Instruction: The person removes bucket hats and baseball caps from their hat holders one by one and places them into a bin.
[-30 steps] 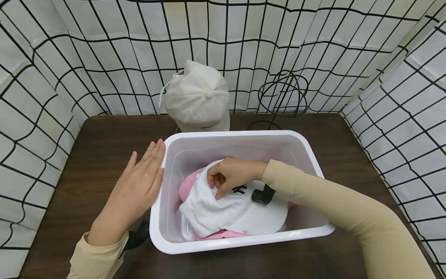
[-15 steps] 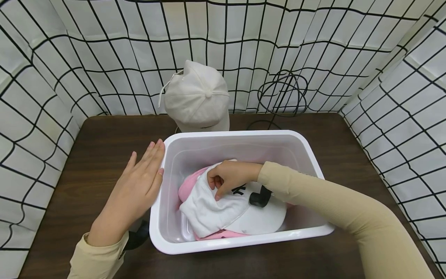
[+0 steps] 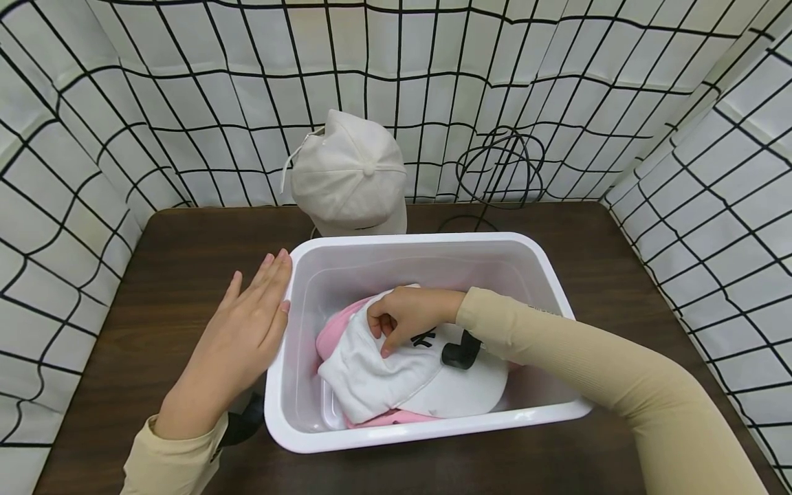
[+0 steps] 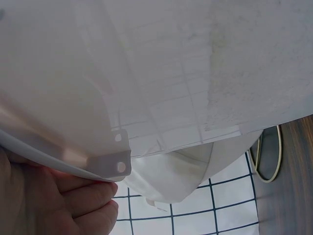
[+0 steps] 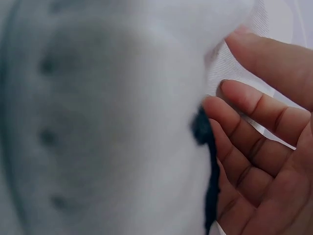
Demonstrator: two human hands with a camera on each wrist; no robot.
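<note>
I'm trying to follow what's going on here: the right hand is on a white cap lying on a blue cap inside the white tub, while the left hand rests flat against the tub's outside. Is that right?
Nearly. The cap underneath is pink, not blue, as the head view shows. The rest holds: the right hand is on the white cap inside the white tub, and the left hand rests flat against its outside.

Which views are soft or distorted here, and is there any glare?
Head view: sharp and evenly lit, but wide-angle bending curves the grid backdrop; mild sheen on the white bin rim. Left wrist view: mostly filled by the bin's translucent wall, hazy, with the left hand at the bottom edge. Right wrist view: too close, the white cap is blurred; only the right hand looks fairly crisp.
</note>
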